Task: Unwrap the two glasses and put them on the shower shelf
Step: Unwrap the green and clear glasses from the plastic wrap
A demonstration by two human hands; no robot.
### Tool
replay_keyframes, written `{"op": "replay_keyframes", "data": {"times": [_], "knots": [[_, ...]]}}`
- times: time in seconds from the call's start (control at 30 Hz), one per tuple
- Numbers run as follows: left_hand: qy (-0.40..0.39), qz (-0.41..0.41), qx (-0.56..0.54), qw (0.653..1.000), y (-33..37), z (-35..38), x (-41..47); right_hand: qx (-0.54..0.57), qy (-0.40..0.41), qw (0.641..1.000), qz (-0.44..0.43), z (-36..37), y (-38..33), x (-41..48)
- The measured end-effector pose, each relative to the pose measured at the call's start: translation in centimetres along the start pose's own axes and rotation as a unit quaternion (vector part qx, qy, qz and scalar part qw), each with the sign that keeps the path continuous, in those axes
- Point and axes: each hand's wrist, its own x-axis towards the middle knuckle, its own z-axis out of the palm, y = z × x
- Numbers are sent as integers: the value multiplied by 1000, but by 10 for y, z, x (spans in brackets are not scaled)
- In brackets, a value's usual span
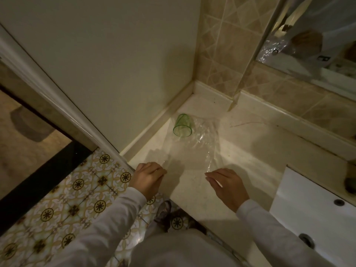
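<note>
Pale cream stone forms the countertop that both hands work over. Its near edge runs just under the wrists, and its left end drops off beside the left hand to a patterned yellow-and-brown tiled floor below. Beyond the left hand a low raised lip meets a plain off-white wall; ahead of the right hand a matching lip runs along a beige diamond-tiled backsplash. To the right of the right hand sits the white rectangular sink basin, its rim close to that sleeve. Between the hands and the far corner the counter lies open, covered only by wrapping.

That wrapping is a thin, clear, crinkled plastic sheet, spread flat from the fingertips out toward the corner, glinting where it creases. The left hand is curled with its fingers closed on the sheet's near left edge. The right hand is flatter, fingers loosely bent and pointing left, tips at the sheet's near right edge; whether it pinches the plastic I cannot tell.

A small transparent green drinking glass lies tipped on its side on the far part of the sheet, well ahead of both hands and nearer the left wall lip, its open mouth turned toward the person.
</note>
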Motion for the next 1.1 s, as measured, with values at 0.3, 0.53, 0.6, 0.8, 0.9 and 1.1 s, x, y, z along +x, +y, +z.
{"op": "replay_keyframes", "data": {"times": [0.3, 0.53, 0.6, 0.8, 0.9, 1.1], "knots": [[-2, -14, 11, 1000, -6, 7, -6, -23, -8, 999, -25, -12, 5, -8], [-60, 6, -39, 997, 9, 15, -23, -65, -39, 996, -38, -19, 20, -28], [-108, 27, -58, 992, 25, 23, -26, -83, -36, 996, -25, -22, 36, -37], [-236, 165, -50, 956, 91, 54, -7, -145, -98, 982, 66, -47, 82, -63], [-249, 237, 22, 939, 131, 60, 16, -140, -138, 945, 260, -52, 91, -69], [-277, 157, -204, 926, 141, 68, 62, 138, 12, 745, 653, -22, 55, -79]]}}
